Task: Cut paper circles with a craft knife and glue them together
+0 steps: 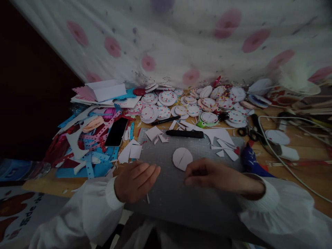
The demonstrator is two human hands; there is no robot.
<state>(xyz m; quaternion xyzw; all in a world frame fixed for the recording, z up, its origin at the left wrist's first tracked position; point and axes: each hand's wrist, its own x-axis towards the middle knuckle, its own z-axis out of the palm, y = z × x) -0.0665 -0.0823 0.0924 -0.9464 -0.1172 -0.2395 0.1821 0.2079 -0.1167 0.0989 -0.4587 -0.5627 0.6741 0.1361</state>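
A white paper disc with a dark line across it lies flat on the grey cutting mat. My right hand is at the disc's lower right edge, its fingers curved with a gap between forefinger and thumb. Nothing shows in it; whether it touches the disc I cannot tell. To the left, my left hand hovers over the mat's edge, fingers loosely stretched out and holding nothing visible. Beyond the disc lie a thick black pen-like tool and white paper offcuts.
Several layered paper discs with coloured dots fill the back. At left are coloured scraps, a phone and a white box. Scissors, a white cable and a blue object lie at right.
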